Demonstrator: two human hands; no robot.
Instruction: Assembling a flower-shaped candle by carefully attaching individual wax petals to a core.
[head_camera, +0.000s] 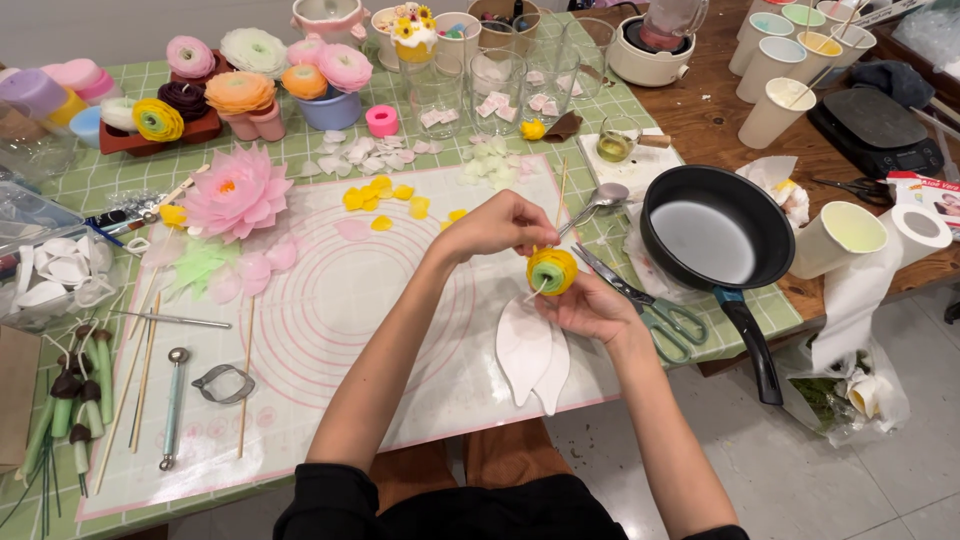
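A small round wax flower (552, 270) with yellow outer petals and a green centre sits on a thin stick above the white silicone mat (330, 320). My right hand (590, 308) cups it from below and grips the stick. My left hand (500, 225) pinches the flower's top edge with its fingertips. Two white leaf-shaped pieces (530, 350) lie on the mat just under my hands. Loose yellow petals (385, 200) lie farther back on the mat.
A black frying pan (715, 235) with white wax stands to the right, scissors (650, 305) and a spoon (600, 200) beside it. A large pink flower (235, 190) lies at the left. Finished flowers, glasses and paper cups line the back. Sticks and metal tools lie at the left.
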